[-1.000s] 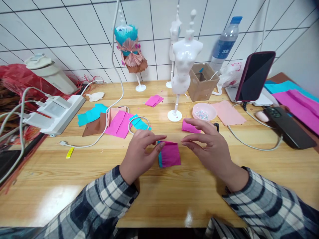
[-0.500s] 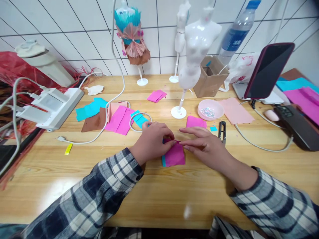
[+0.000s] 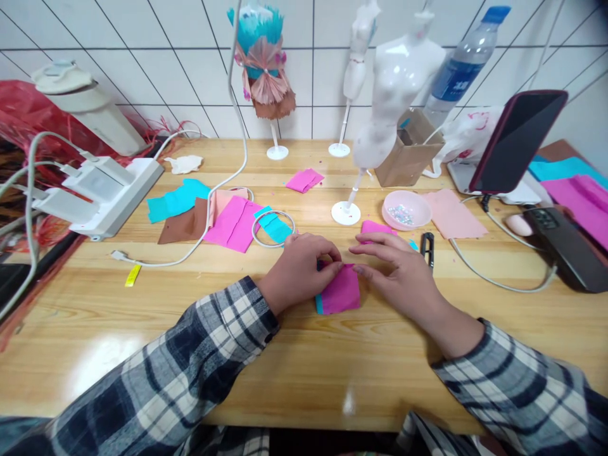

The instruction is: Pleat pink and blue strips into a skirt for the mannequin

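My left hand (image 3: 306,269) pinches the top edge of a small square of magenta crepe paper (image 3: 339,292), thumb and forefinger closed on it. A cyan layer (image 3: 320,304) shows along the square's left side, partly behind the magenta. On the right, my right hand (image 3: 403,269) is open with its fingers apart. Its thumb tip is close to the square's upper right corner; whether it touches, I cannot tell. Just beyond that hand lies another magenta piece (image 3: 377,230), partly covered by the fingers. A black clip-like tool (image 3: 427,249) lies beside it.
A white mannequin (image 3: 394,82) stands behind my hands, near a pink bowl of beads (image 3: 407,210). Further back are a dressed mannequin (image 3: 263,63) and a cardboard box (image 3: 411,149). Coloured paper sheets (image 3: 232,223) and a white cable (image 3: 164,263) lie left; a phone (image 3: 520,142) stands right.
My right hand's fingers have spread and drawn back slightly from the square's top edge. The left hand keeps its pinch. The whole view has shifted slightly.
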`<state>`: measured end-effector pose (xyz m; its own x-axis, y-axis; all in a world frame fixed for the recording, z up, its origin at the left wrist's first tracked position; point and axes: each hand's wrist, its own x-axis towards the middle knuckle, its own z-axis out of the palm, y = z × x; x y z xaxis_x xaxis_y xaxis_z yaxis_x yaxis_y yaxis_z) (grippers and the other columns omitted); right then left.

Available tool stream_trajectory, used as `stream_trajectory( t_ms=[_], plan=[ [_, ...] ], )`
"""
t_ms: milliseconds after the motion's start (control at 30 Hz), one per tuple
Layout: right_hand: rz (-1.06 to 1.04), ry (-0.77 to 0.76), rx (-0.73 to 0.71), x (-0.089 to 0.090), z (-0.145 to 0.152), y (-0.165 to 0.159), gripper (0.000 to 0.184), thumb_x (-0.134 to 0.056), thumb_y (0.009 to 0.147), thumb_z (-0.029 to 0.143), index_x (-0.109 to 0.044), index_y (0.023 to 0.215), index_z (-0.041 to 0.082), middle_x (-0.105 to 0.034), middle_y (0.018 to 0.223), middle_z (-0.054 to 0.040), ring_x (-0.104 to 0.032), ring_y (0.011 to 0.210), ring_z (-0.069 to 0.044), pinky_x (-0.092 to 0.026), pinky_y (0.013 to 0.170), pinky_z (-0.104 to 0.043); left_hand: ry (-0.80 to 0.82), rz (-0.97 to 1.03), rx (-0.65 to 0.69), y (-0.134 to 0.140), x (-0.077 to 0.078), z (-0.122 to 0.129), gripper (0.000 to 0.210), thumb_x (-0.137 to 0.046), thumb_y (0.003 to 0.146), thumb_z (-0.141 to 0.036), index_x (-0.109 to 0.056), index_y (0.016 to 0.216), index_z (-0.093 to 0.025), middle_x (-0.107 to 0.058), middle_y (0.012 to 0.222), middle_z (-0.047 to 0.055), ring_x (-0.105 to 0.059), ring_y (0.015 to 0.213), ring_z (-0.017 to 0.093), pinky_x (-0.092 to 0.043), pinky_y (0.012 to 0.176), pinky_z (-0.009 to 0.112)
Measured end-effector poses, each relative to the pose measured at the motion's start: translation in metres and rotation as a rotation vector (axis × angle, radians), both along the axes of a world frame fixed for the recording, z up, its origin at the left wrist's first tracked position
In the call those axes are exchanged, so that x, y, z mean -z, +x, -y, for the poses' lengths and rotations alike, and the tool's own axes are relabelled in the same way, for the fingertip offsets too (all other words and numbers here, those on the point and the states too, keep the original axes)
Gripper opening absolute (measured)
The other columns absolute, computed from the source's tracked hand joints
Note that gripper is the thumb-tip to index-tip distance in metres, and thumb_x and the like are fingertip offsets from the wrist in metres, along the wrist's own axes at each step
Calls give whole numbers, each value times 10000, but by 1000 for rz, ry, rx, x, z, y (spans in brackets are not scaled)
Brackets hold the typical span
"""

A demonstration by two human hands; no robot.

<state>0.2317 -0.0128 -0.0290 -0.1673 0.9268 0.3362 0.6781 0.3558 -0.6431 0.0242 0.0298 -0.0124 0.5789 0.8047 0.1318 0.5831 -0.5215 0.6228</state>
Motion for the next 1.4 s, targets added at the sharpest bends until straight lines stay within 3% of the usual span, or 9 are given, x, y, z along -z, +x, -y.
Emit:
stream_trajectory(
  t_ms=[167,533,633,767,900,967,1033,1200,1400],
  plan=[
    [-53,-2,-12,-3,1,4,188,-665,874,324,-753,1020,245,-685,1183,-74,-633,1117,-241,-506,979,-433,-122,38,-7,1,-5,5,125,-607,856,-238,-723,853,-194,-737,787,3,-644,770,163,-410,720,300],
    [-22,42,-84,-7,3,5,158,-684,858,275,-779,984,278,-717,1159,-59,-654,1065,-242,-500,959,-453,-85,-8,-51,2,-10,9,121,-632,845,-248,-753,854,-249,-763,804,-29,-685,828,191,-320,941,431],
    [-323,-150,-84,-10,4,7,167,-672,870,331,-774,1000,302,-684,1248,-44,-598,1198,-242,-472,1014,-438,-99,0,-37,0,-9,8,140,-615,847,-234,-754,869,-240,-770,832,-20,-686,844,190,-345,921,410],
    [-902,-523,-133,-8,4,10,233,-590,913,399,-774,986,276,-650,1325,-62,-614,1191,-244,-566,810,-353,-114,-10,-6,-3,-7,6,209,-572,878,-230,-750,987,-245,-780,950,-2,-686,910,195,-390,867,370],
    [-1015,-676,-191,-5,3,10,310,-508,956,398,-743,1099,254,-671,1288,-94,-692,1002,-211,-578,713,-331,-66,-80,10,-3,-9,5,211,-571,872,-226,-758,966,-255,-779,933,-1,-682,906,215,-379,890,402],
    [-875,-581,-192,-5,3,10,328,-485,969,402,-739,1109,249,-692,1242,-102,-692,989,-221,-578,728,-356,-60,-88,-6,-3,-11,5,191,-580,857,-215,-761,910,-244,-775,889,2,-677,872,211,-388,888,402],
    [-597,-347,-174,-8,5,11,248,-560,938,364,-758,1050,265,-694,1223,-88,-667,1045,-234,-565,800,-385,-93,-50,-17,-4,-12,5,172,-586,847,-214,-756,877,-218,-765,869,15,-667,844,199,-426,835,363],
    [64,221,-288,-20,11,13,257,-655,858,179,-745,1057,313,-623,1324,-59,-601,1145,-236,-487,953,-441,-381,99,2,-7,-13,4,172,-559,852,-242,-715,866,-171,-726,821,19,-629,748,153,-473,687,265],
    [220,320,-294,-21,12,14,306,-646,851,170,-718,1104,325,-599,1368,-41,-591,1154,-252,-471,981,-480,-546,168,-2,-7,-14,5,206,-561,849,-299,-704,873,-153,-698,789,19,-598,713,144,-466,646,250]
  ],
)
